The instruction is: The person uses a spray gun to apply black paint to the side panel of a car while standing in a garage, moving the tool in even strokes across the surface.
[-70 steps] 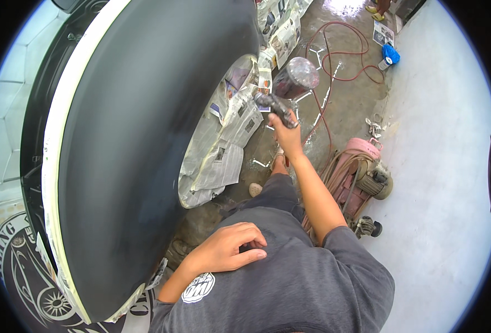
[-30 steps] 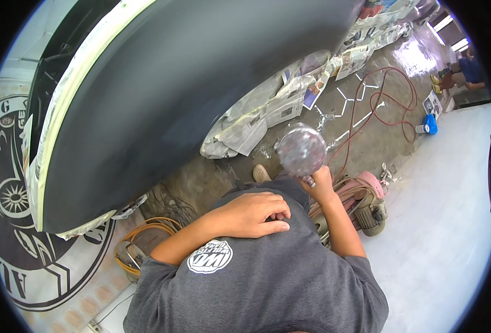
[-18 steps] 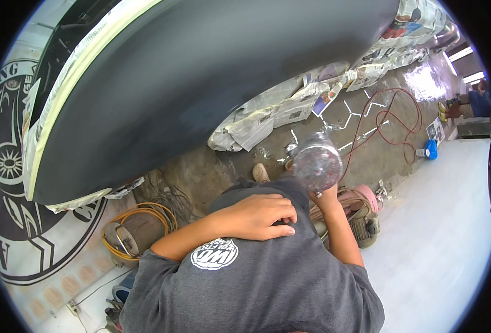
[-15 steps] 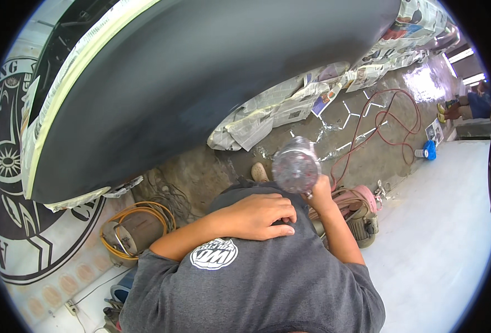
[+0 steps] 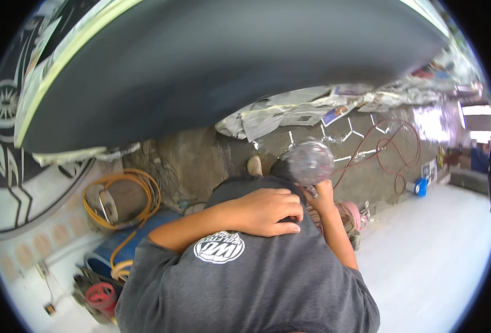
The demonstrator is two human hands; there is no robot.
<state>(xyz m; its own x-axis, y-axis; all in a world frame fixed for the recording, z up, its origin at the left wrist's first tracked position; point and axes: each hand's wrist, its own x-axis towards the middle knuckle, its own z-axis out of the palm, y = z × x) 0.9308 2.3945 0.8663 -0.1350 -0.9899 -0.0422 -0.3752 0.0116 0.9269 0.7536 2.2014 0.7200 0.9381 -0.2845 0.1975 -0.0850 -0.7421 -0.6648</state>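
My right hand point(image 5: 320, 197) is wrapped round the handle of a spray gun point(image 5: 311, 162), held in front of my body with its round, paint-smeared cup facing up. The gun's nozzle is hidden beneath the cup. Across my belly lies my left hand point(image 5: 271, 212), empty, its fingers loosely bent against the grey shirt and the thumb apart. Beyond both hands curves a large dark grey car body panel point(image 5: 201, 72), edged with pale yellow masking tape point(image 5: 62, 58). Newspaper sheets point(image 5: 279, 114) cover the parts along its lower right side.
An orange hose point(image 5: 155, 186) is coiled round a metal tank point(image 5: 124, 202) at the left, near a blue container point(image 5: 104, 247). A red hose point(image 5: 390, 144) loops over the floor at the right. Farther right are a blue-and-white object point(image 5: 418, 187) and a white surface point(image 5: 417, 250).
My view has swung, so the panel sits higher and the blue container shows more at the left. The spray gun appears slightly farther right, still in my right hand. My left hand stays on the shirt.
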